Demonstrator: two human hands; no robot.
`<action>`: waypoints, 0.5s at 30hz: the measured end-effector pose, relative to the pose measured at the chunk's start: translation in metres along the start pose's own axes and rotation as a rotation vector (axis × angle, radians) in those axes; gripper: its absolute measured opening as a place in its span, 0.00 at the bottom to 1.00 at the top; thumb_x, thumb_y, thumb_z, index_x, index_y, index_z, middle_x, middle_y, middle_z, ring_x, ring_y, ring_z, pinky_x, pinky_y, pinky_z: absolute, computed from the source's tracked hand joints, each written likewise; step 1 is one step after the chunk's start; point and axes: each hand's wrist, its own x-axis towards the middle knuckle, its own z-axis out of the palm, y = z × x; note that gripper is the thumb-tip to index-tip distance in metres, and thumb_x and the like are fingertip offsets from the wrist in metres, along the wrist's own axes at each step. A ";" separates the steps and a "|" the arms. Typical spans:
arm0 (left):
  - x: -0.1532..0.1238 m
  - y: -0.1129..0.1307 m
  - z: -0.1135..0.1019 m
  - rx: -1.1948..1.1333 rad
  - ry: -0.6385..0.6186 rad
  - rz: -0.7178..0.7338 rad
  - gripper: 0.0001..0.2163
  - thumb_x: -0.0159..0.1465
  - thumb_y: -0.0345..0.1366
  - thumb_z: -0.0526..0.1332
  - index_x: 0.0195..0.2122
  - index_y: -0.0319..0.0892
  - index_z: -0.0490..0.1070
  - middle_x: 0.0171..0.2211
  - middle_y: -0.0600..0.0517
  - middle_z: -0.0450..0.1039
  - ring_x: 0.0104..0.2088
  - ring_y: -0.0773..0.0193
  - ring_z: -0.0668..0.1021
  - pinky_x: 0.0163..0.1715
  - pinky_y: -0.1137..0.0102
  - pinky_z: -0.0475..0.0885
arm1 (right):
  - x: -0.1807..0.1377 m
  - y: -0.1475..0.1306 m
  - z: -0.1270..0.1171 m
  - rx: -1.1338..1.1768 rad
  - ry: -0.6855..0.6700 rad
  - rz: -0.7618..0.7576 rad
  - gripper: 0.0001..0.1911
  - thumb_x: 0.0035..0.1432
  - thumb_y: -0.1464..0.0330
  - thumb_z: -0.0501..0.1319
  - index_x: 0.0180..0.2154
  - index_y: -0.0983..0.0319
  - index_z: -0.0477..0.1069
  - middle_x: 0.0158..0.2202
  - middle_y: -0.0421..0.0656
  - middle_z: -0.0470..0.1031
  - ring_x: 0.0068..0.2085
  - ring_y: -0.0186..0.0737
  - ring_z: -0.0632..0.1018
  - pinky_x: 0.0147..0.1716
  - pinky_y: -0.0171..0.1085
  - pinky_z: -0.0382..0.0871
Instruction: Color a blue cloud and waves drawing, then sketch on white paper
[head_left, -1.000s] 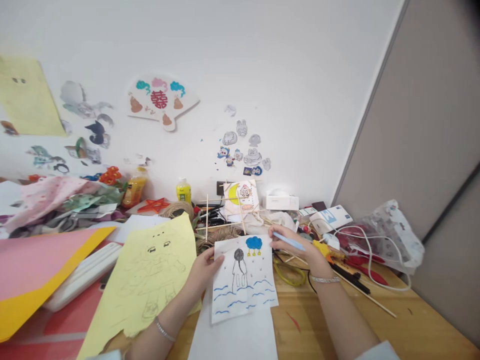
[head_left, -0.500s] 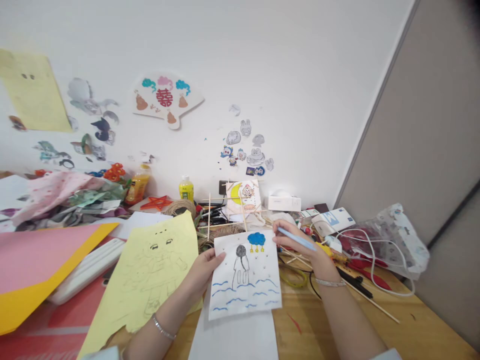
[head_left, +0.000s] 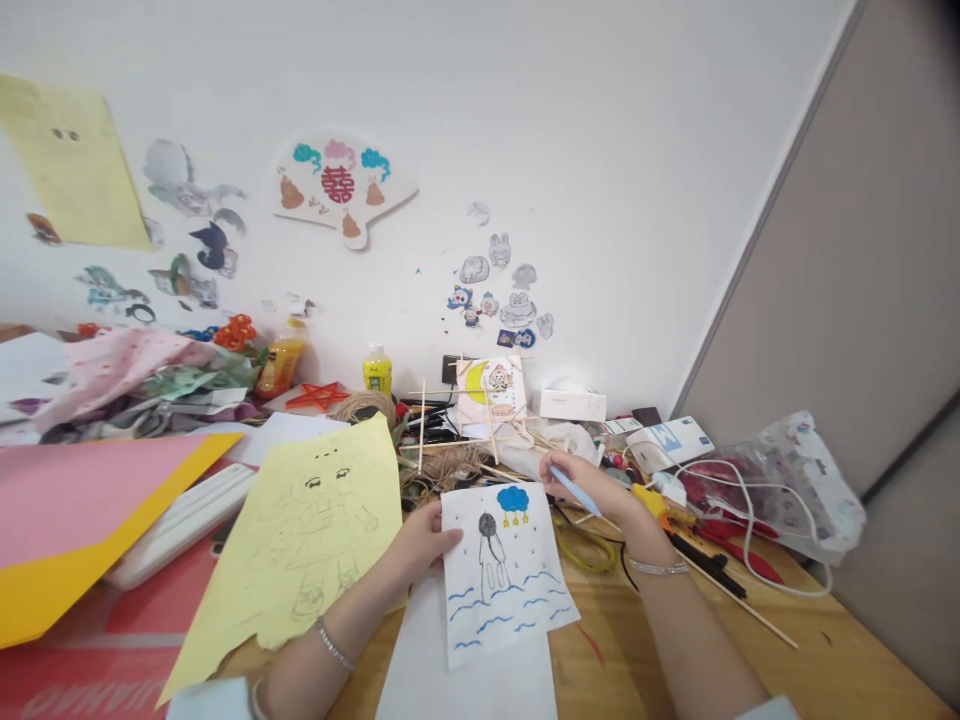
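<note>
A small white drawing [head_left: 506, 575] with a blue cloud, a grey figure and blue waves lies on a larger white sheet [head_left: 480, 685] on the wooden table [head_left: 765, 660]. My left hand [head_left: 424, 540] pinches the drawing's left edge. My right hand [head_left: 592, 495] grips a light blue pen [head_left: 574, 488], its tip just right of the drawing's top corner, near the blue cloud. Both wrists wear thin bracelets.
A yellow sheet with a pencil sketch [head_left: 311, 540] lies left of the drawing, beside pink and orange card [head_left: 75, 520]. Behind are twine [head_left: 367, 408], wooden sticks, a stick frame with a picture [head_left: 491, 390], bottles, a white box [head_left: 571, 403], cables and a plastic bag [head_left: 787, 480].
The drawing has turned a little clockwise and sits lower. My right hand with the pen has dropped slightly toward its top right corner. The view has shifted.
</note>
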 end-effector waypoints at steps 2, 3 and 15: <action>0.000 0.001 0.000 0.028 -0.027 -0.015 0.08 0.66 0.30 0.62 0.46 0.37 0.69 0.41 0.49 0.73 0.36 0.61 0.78 0.36 0.64 0.76 | 0.000 0.000 0.000 0.012 0.014 0.001 0.05 0.53 0.67 0.58 0.31 0.60 0.63 0.30 0.39 0.67 0.31 0.38 0.67 0.32 0.36 0.61; 0.000 0.000 0.000 0.040 -0.033 -0.020 0.08 0.66 0.29 0.61 0.47 0.37 0.69 0.41 0.49 0.73 0.36 0.62 0.78 0.36 0.64 0.76 | 0.000 -0.001 0.000 0.012 0.026 0.001 0.05 0.53 0.66 0.58 0.31 0.60 0.63 0.30 0.39 0.67 0.31 0.38 0.67 0.31 0.36 0.61; 0.002 -0.005 0.000 0.107 0.010 0.072 0.08 0.66 0.30 0.61 0.46 0.38 0.68 0.41 0.50 0.73 0.36 0.61 0.78 0.37 0.63 0.74 | -0.008 -0.002 -0.002 0.186 0.024 0.043 0.15 0.62 0.54 0.54 0.41 0.58 0.67 0.33 0.40 0.69 0.30 0.36 0.71 0.32 0.36 0.66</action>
